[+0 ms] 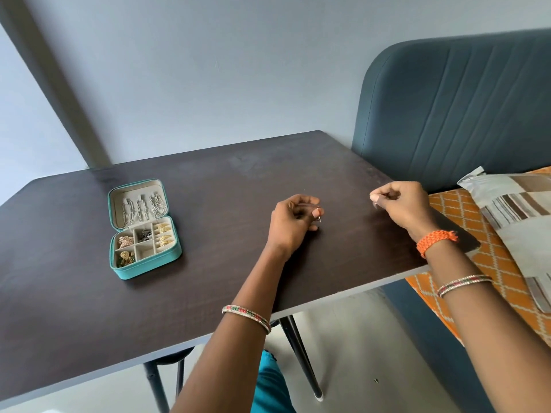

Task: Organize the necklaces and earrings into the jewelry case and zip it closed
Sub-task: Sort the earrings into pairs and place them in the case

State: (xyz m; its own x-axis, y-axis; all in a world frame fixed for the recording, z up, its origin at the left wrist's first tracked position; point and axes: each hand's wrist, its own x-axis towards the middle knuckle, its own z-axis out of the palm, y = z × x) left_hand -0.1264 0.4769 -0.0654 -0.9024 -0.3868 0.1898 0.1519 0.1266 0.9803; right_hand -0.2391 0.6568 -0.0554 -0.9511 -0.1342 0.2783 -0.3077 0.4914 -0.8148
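A teal jewelry case (176, 252) lies open on the left half of the dark table (226, 180). Silver necklaces (142, 210) hang in its raised lid. Gold and dark earrings (162, 234) fill several of its compartments. My left hand (293, 223) rests on the table to the right of the case, fingers curled, pinching a small silver earring (319, 218) at its fingertips. My right hand (401, 205) hovers near the table's right edge with thumb and fingers pinched together; whether something tiny sits between them is too small to tell.
A dark blue padded headboard (453, 108) rises right of the table. An orange patterned sheet (465, 231) and a striped pillow (518, 216) lie beside the table's right edge. Black table legs (301, 353) stand below the front edge.
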